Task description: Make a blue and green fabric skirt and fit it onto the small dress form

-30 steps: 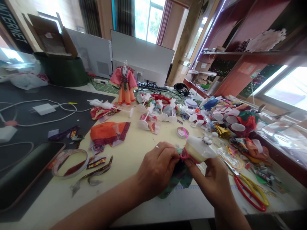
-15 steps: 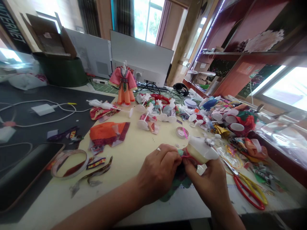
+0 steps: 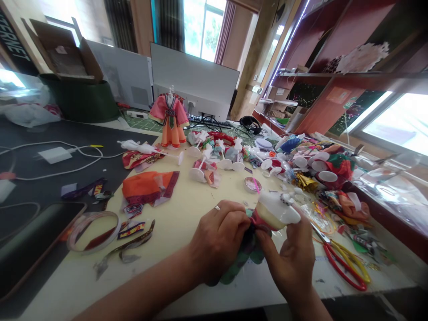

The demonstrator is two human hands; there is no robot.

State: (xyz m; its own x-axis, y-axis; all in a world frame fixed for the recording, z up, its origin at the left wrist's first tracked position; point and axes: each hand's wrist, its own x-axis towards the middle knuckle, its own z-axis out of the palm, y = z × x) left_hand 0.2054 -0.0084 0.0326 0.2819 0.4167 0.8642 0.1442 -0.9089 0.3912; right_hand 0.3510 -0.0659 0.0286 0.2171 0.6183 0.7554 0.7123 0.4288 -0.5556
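Observation:
Between my hands, low in the head view, is a small doll mannequin [image 3: 277, 209] with a white upper body tilted toward the right. A red band and a dark green skirt [image 3: 234, 269] wrap its lower part. My left hand [image 3: 219, 236], a ring on one finger, is closed, pinching the cloth at the waist. My right hand [image 3: 292, 247] grips the mannequin from the right, its thumb pressed at the band and its fingers behind the white body. The fingertips of both hands are partly hidden.
Red and yellow scissors [image 3: 344, 263] lie right of my hands. Behind are several white doll stands [image 3: 199, 174] and cloth heaps. A dressed doll [image 3: 172, 118] stands before a monitor [image 3: 197, 76]. At left lie orange cloth [image 3: 147, 187], a tape roll [image 3: 72, 236] and a black case [image 3: 36, 245].
Both hands stay on the mannequin at its waist. The white body has shifted slightly left, and more of the green skirt shows below. The whole view has moved a little.

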